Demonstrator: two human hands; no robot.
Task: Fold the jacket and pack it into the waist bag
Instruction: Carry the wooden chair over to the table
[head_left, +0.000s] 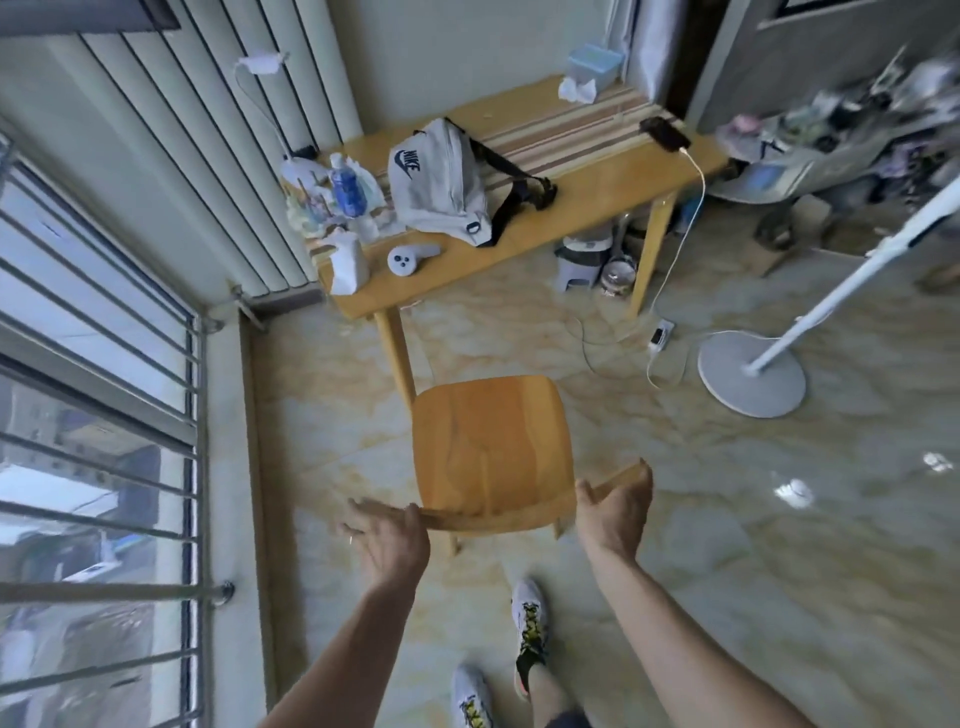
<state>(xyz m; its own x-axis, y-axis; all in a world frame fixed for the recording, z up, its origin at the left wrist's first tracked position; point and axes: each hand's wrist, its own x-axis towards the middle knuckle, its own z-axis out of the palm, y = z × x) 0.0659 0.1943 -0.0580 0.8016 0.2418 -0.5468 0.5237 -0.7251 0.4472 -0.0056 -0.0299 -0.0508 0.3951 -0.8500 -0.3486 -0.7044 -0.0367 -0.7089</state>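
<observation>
The grey waist bag (441, 187) with a dark logo and a black strap (514, 176) lies on the wooden table (587, 192) at the far side of the room. No jacket is in view. A wooden chair (488, 441) stands between me and the table, its backrest nearest me. My left hand (387, 540) grips the left end of the backrest, and my right hand (615, 512) is cupped around its right end.
On the table are a water bottle (345, 189), a white hand-held device (410, 257), a charging phone (665, 134) and a tissue box (595, 65). A fan's round base (750, 374) and a power strip (661, 335) are on the floor to the right. A barred window (104, 415) runs along the left.
</observation>
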